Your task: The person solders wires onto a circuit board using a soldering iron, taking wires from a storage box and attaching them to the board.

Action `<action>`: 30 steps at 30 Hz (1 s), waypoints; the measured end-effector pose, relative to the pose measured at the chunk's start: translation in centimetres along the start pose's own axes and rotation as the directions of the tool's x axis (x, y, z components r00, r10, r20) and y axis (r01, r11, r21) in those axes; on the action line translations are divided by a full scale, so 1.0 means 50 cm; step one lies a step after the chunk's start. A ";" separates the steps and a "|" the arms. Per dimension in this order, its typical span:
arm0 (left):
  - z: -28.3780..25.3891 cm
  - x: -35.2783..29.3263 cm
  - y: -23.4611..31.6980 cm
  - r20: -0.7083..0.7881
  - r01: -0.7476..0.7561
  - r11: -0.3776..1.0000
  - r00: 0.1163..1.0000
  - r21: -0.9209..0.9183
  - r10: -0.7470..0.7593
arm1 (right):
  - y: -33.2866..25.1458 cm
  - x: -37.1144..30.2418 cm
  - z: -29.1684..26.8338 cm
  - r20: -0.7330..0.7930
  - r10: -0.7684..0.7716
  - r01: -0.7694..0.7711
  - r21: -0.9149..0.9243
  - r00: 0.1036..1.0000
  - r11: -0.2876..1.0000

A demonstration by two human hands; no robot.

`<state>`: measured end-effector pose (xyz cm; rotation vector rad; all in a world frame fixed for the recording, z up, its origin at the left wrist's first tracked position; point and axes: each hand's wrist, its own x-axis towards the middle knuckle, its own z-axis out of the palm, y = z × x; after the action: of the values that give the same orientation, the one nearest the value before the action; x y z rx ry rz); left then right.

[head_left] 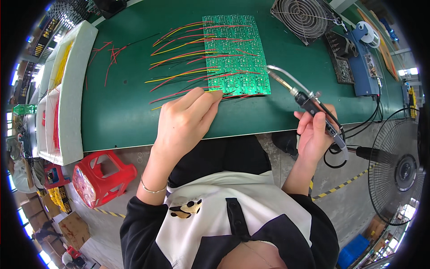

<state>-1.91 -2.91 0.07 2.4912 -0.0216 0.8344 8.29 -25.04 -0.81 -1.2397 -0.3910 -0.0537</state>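
A green circuit-board panel (237, 54) lies on the green bench, with red, yellow and black wires attached in rows and their free ends fanning out to the left. At its near left corner, my left hand (186, 114) is closed in a pinch on a yellow wire (156, 108), whose tail shows left of the hand. The fingers hide the wire's tip. In my right hand (313, 134) is a soldering iron (309, 104) with a curved clear solder-feed tube. Its tip points up-left, close to the panel's right edge, and does not appear to touch a joint.
A white foam box (74, 107) of yellow and red wires stands at the left. Loose wires (112, 56) lie beside it. A square fan (302, 18) and blue soldering unit (365, 62) with solder spool sit at right. Red stool (101, 177) and round fan (398, 166) flank me.
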 end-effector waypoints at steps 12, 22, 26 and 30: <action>-0.003 -0.001 0.004 -0.011 0.025 0.999 1.000 0.035 -0.025 | -0.008 -0.027 0.016 0.145 0.120 -0.113 -0.050 0.982 0.992; -0.003 0.003 0.001 0.008 0.051 0.998 0.999 -0.022 -0.050 | -0.011 -0.030 0.016 0.135 0.136 -0.126 -0.081 0.981 0.989; -0.005 0.001 -0.002 -0.003 0.042 0.999 0.999 -0.012 -0.042 | -0.009 -0.030 0.018 0.145 0.147 -0.135 -0.087 0.979 0.987; -0.002 0.002 -0.003 0.002 0.052 0.999 0.999 -0.011 -0.052 | -0.009 -0.028 0.019 0.164 0.137 -0.126 -0.078 0.977 0.989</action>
<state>-1.86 -2.72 0.14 2.4711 0.0378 0.8089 6.62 -24.54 -0.59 -1.3382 -0.4557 0.1536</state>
